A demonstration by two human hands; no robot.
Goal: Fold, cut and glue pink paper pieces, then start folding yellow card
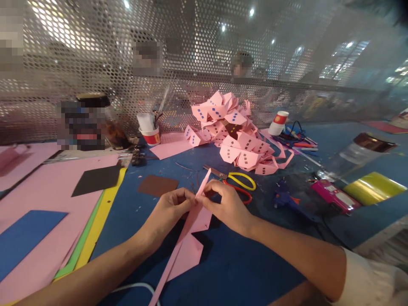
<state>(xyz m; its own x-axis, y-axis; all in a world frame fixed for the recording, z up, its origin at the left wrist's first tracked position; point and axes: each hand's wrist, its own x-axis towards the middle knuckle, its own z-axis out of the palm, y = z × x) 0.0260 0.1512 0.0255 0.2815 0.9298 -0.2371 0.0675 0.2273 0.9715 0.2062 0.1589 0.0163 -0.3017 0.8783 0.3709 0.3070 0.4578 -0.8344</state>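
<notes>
Both hands meet over the blue table around a long pink paper strip with angular cut-out flaps [186, 257]. My left hand [174, 206] pinches the strip's edge between thumb and fingers. From the other side my right hand [225, 204] pinches the same piece just below its narrow upper tip. The strip's tail runs down toward the bottom edge of the view. Just beyond my right hand lie scissors with yellow and red handles [242, 180]. A brown paper rectangle [157, 185] lies beyond my left hand.
Folded pink paper pieces with dark squares [245, 148] are heaped at the back. Pink sheets [95, 178] and a blue sheet [28, 236] cover the left. To the right are a blue glue gun [288, 199], a magenta box [334, 195] and a clear jar [360, 153].
</notes>
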